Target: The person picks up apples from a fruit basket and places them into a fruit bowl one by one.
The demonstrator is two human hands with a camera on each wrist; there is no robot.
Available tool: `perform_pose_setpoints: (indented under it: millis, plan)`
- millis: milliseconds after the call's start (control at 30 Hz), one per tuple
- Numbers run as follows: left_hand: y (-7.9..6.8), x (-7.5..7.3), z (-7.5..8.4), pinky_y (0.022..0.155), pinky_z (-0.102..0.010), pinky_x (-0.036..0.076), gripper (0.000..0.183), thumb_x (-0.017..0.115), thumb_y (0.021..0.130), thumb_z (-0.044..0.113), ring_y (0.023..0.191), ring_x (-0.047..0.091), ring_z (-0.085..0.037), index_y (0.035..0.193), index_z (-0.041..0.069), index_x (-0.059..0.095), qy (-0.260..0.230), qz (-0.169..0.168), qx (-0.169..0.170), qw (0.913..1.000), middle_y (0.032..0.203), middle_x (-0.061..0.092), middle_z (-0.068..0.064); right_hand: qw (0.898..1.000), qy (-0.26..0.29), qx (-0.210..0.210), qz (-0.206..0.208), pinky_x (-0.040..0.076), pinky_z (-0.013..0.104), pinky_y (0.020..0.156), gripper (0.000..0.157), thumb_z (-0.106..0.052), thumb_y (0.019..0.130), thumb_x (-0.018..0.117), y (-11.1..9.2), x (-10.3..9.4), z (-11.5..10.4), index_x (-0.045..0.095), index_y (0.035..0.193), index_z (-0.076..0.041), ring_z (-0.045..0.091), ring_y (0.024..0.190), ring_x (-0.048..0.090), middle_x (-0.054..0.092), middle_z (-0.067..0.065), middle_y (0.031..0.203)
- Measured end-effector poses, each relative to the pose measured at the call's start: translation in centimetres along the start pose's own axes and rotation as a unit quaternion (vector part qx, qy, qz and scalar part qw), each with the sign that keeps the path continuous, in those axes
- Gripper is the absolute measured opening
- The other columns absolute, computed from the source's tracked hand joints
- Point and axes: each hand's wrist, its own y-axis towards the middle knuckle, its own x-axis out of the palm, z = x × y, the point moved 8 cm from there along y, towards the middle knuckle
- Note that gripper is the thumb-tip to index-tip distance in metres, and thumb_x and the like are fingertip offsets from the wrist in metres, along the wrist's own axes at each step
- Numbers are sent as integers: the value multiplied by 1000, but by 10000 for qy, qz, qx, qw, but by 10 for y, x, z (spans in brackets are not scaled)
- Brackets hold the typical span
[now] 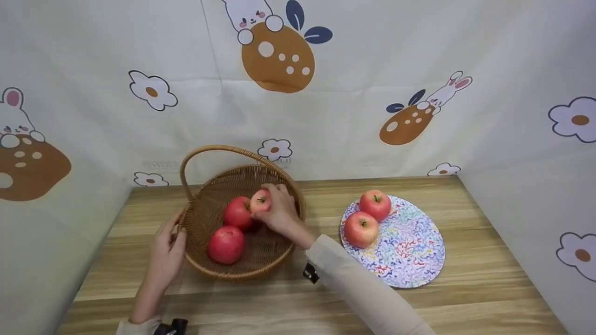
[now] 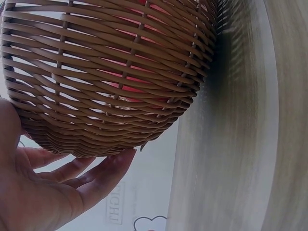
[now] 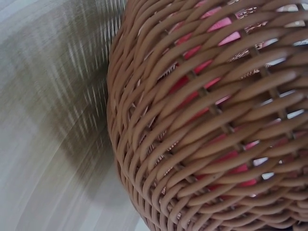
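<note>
A brown wicker basket (image 1: 241,275) with an arched handle stands at the left of the table. My left hand (image 1: 166,249) holds its left side; in the left wrist view the fingers of that hand (image 2: 62,187) curve along the outside of the weave. Inside the basket, my right hand (image 1: 279,209) grips a small pink-red apple (image 1: 260,202) between thumb and fingers. A redder apple (image 1: 237,214) lies right beside it, and a round red fruit (image 1: 226,245) sits nearer the front. The right wrist view shows only the basket's weave (image 3: 211,120), with red showing through; the hand is hidden there.
To the right lies a flat plate (image 1: 416,251) with a colourful speckled pattern. Two apples, one behind (image 1: 375,205) and one in front (image 1: 361,230), sit on its left part. A printed cloth (image 1: 344,116) closes off the wooden table (image 1: 484,279) at back and sides.
</note>
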Motion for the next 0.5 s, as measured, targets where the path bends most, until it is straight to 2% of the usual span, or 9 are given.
perform_pose_setpoints:
  millis: [333, 500]
  plan:
    - [0, 0, -3, 81, -9, 49, 49, 45, 103, -6, 111, 67, -50, 151, -14, 46, 22, -76, -197, 9998, 149, 48, -40, 9997, 142, -213, -8, 46, 55, 111, 75, -13, 78, 93, -3, -1, -7, 58, 143, 2, 45, 129, 54, 55, 24, 141]
    - [-1, 0, -2, 84, -7, 47, 48, 46, 103, -6, 113, 66, -45, 150, -13, 47, 90, -15, -143, 9999, 149, 51, -37, 9997, 160, -191, 42, 48, 51, 110, 75, -14, 78, 94, -6, -3, -9, 59, 143, 1, 41, 127, 56, 56, 21, 139]
